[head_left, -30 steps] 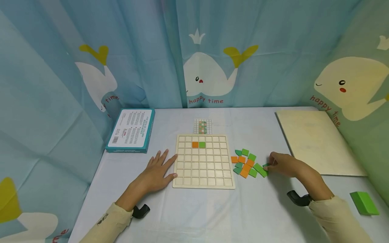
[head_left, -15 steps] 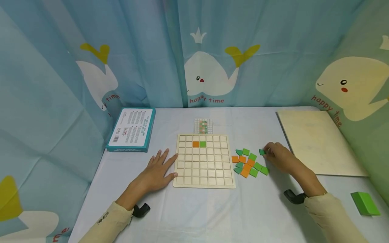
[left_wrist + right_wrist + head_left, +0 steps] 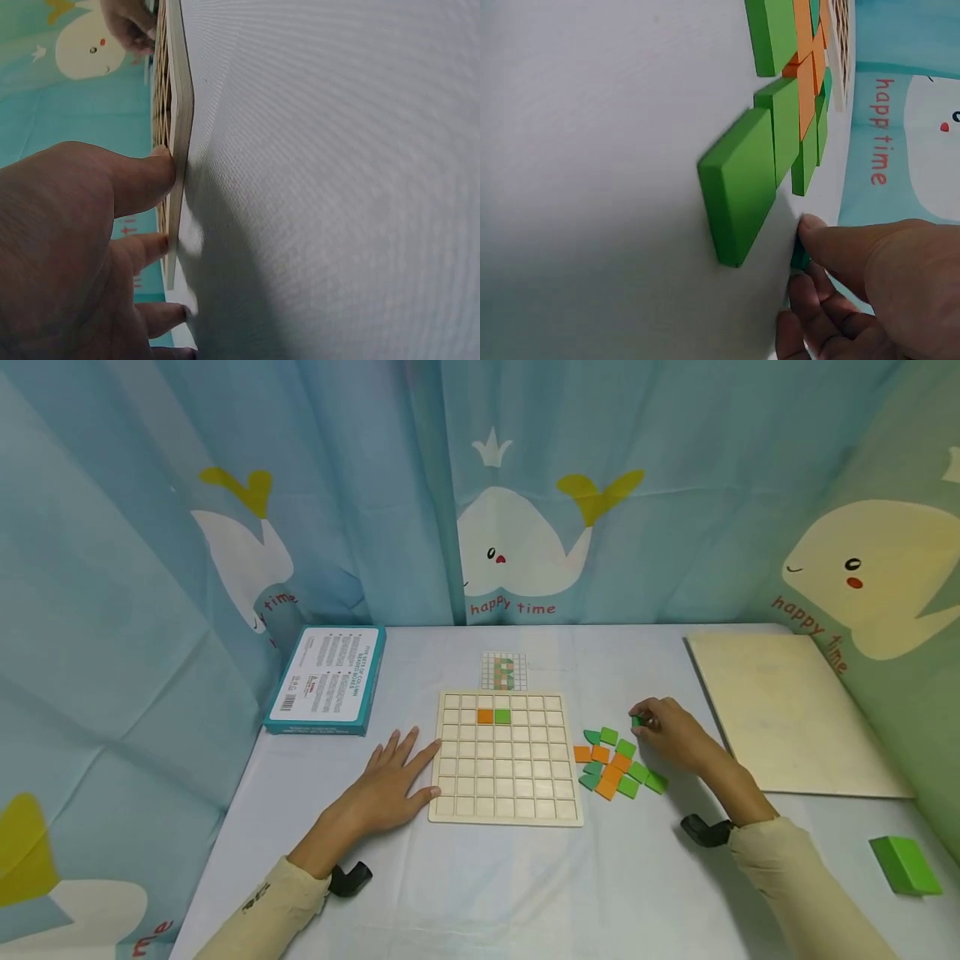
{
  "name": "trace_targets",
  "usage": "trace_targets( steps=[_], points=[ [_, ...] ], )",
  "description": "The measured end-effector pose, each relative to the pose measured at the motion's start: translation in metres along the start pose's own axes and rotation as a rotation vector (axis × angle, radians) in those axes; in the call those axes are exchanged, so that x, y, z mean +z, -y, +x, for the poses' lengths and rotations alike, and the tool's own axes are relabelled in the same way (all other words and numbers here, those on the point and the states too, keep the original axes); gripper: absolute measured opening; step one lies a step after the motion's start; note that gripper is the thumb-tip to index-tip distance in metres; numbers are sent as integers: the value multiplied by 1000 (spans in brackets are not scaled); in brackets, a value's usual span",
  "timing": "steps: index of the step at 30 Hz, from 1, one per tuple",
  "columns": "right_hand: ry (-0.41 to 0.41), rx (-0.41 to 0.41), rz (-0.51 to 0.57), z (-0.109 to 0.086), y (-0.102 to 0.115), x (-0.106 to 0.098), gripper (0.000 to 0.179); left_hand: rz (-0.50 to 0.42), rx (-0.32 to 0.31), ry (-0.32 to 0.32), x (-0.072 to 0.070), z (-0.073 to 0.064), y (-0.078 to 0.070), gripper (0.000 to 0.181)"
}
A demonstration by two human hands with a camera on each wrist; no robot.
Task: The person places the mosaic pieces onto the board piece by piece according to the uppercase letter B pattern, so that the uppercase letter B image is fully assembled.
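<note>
My right hand [image 3: 675, 735] pinches a small dark green tile [image 3: 800, 256] between thumb and fingers, just right of the loose tiles. Most of that tile is hidden by the fingers. My left hand [image 3: 382, 785] lies with spread, straight fingers at the left edge of a pale grid board [image 3: 506, 818]; its thumb [image 3: 146, 180] touches the board's side in the left wrist view. An orange square tile [image 3: 485, 717] and a green square tile [image 3: 502, 717] sit side by side in the board's second row. Loose orange, light green [image 3: 742, 187] and dark green tiles lie right of the board.
A small printed pattern card [image 3: 504, 671] lies behind the board. At the back left is a teal and white box [image 3: 326, 681]. A large pale panel [image 3: 798, 714] lies at the right, with a green block [image 3: 905, 865] nearer the front. Curtains hang behind the table.
My right hand has moved back and left from the near right end of the loose tiles, taking the dark green tile along. The left hand stays put at the board.
</note>
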State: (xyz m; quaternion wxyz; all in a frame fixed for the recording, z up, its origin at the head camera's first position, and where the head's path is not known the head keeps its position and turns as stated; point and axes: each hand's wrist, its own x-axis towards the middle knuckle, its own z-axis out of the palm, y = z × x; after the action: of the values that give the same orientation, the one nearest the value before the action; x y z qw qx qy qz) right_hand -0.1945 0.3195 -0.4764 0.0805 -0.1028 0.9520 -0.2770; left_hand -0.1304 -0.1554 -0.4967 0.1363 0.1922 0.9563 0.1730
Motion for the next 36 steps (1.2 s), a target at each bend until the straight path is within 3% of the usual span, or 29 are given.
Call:
trace_targets(
  steps=[6,11,23,27,36],
  points=[
    [-26,25,14,0,-1,1,33,-12,-1,2,-1,0,-2,73],
    [-40,-5,-12,3,-2,4,27,-3,-8,-2,-2,-2,-2,73],
    [-37,-1,-48,21,5,12,27,-9,-12,-10,-2,-3,-4,73],
    [-31,-35,-26,29,22,19,29,-8,-5,-14,-1,-3,-3,72],
    [5,-173,0,49,82,43,29,6,-11,-16,-2,-3,-4,72]
  ],
)
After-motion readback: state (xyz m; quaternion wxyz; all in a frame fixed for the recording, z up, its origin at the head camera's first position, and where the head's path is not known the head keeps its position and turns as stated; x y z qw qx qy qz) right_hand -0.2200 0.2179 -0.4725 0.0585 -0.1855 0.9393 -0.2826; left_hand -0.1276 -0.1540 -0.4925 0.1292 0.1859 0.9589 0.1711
